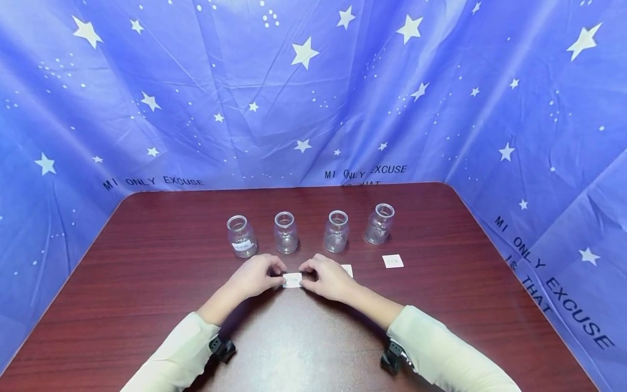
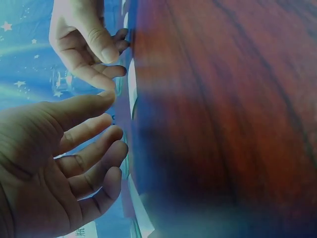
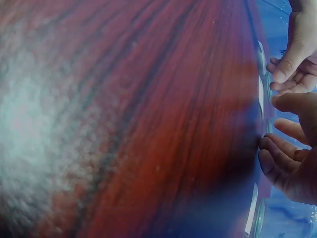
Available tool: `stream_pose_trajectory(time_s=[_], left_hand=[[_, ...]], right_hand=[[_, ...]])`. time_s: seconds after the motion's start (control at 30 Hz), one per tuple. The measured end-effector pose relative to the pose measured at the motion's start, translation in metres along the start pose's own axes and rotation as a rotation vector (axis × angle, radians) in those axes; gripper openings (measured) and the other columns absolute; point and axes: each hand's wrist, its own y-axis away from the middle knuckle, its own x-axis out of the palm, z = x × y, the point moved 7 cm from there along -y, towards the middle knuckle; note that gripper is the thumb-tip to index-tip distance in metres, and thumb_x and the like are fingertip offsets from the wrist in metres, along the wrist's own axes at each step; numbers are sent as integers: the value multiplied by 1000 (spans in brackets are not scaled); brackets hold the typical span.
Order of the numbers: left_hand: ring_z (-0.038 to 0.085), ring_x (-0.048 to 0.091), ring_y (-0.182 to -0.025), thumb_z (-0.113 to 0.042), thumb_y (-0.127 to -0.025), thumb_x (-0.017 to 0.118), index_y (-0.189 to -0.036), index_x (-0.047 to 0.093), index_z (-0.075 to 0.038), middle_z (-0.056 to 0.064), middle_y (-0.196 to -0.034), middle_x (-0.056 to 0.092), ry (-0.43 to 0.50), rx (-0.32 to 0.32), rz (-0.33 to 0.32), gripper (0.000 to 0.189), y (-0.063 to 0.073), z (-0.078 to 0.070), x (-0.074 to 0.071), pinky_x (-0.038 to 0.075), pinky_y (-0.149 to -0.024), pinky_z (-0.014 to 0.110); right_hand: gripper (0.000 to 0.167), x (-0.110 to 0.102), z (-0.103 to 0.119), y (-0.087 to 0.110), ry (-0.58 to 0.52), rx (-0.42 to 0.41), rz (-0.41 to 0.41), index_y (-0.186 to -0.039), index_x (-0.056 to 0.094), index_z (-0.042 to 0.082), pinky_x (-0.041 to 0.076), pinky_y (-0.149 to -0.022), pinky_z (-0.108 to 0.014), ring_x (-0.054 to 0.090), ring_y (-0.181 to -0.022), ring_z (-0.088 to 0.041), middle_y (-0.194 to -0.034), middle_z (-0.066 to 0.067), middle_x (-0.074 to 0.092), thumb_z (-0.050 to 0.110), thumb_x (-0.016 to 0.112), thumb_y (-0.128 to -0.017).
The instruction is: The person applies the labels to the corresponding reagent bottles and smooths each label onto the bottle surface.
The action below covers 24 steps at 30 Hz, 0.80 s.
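Observation:
A small white label (image 1: 292, 280) with handwriting lies on the table between my two hands. My left hand (image 1: 254, 276) is at its left edge, thumb tip right by the paper, fingers loosely bent. On the opposite side my right hand (image 1: 327, 277) has its thumb tip at the right edge. Both wrist views show the left hand (image 2: 74, 153) and the right hand (image 3: 297, 156) with thumb and fingers apart over the label (image 3: 261, 96). A second label (image 1: 347, 270) is partly hidden behind the right hand.
Four clear glass jars stand in a row behind the hands: a labelled jar (image 1: 242, 237) at far left, then a plain jar (image 1: 286, 234), another jar (image 1: 336, 233) and a rightmost jar (image 1: 379, 224). One more label (image 1: 393, 261) lies at right. A starry blue curtain (image 1: 303, 98) surrounds the table.

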Motion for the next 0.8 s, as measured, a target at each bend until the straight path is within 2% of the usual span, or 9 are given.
stream_pose_trajectory(time_s=[0.13,0.37,0.6,0.8], left_hand=[[9,59,-77,-20,-72,78,-89,68,-12,-5,-79,65,-48,1,3,22,-1,-1,4,47,-72,28],[10,58,-75,-20,-70,79,-89,68,-12,-5,-78,63,-115,-9,0,24,-2,-4,11,46,-70,27],[10,56,-73,-18,-69,79,-90,68,-10,-4,-77,61,-122,-55,-4,25,-3,-4,10,45,-69,27],[8,52,-72,-18,-72,77,-93,67,-7,-3,-77,58,-119,-82,21,26,-3,-3,13,44,-69,27]], right_hand=[[30,2,2,0,49,2,48,-102,68,14,41,-64,-20,46,-72,-4,-87,5,55,32,74,-78],[31,3,3,1,94,24,71,-100,69,15,39,-63,-21,45,-70,-4,-88,4,54,35,75,-76],[25,4,2,-2,100,28,51,-96,70,17,40,-62,-21,47,-70,-5,-87,4,54,33,74,-77],[20,6,1,-4,85,31,51,-93,70,17,41,-63,-23,49,-72,-5,-87,5,53,30,74,-78]])
